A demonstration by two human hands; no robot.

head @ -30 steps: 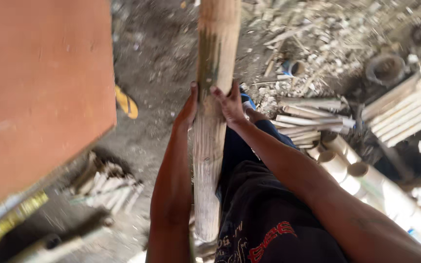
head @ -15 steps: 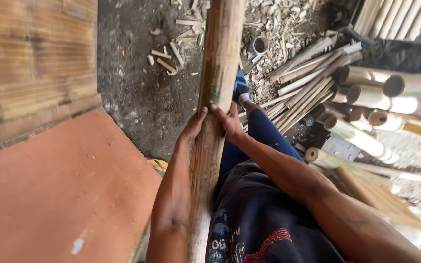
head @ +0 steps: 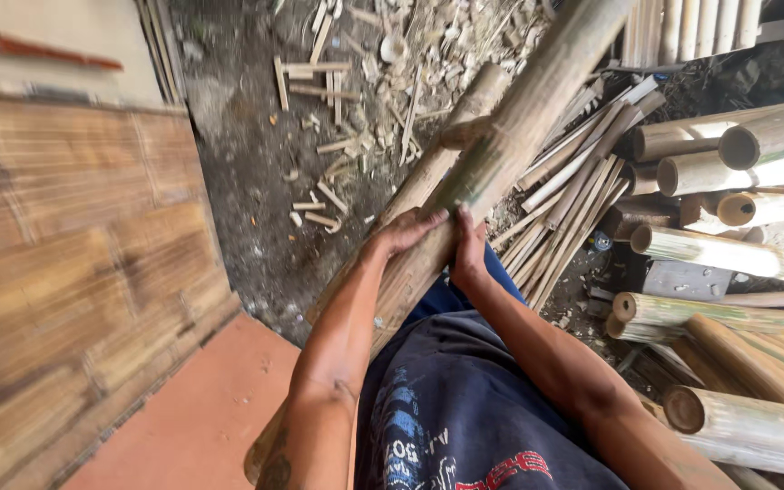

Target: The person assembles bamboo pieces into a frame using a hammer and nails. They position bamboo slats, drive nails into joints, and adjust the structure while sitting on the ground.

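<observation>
Since half a sec ago, bamboo pole (head: 501, 154) is tilting over, top end now swinging toward 1 o'clock instead of standing near straight up, and the view is shifting w/ it: orange floor (head: 201, 417) is sliding down to 7 o'clock, woven bamboo wall (head: 74, 272) filling 9 o'clock.

Left hand (head: 407, 231) is wrapping round the pole's left side, fingers curled on it; right hand (head: 470, 249) is pressing flat against its right side, fingers stretched up along the stem. Both are closing on the pole at mid-frame, prob. to steady its weight while it's leaning. Lower end is running down past the left forearm toward 7 o'clock, close to the body for support.

Cut bamboo logs (head: 728, 245) are lying stacked at 3 o'clock, thin split strips (head: 564, 218) just beside them; chips and offcuts (head: 338, 91) are littering the dirt ground at 12.
</observation>
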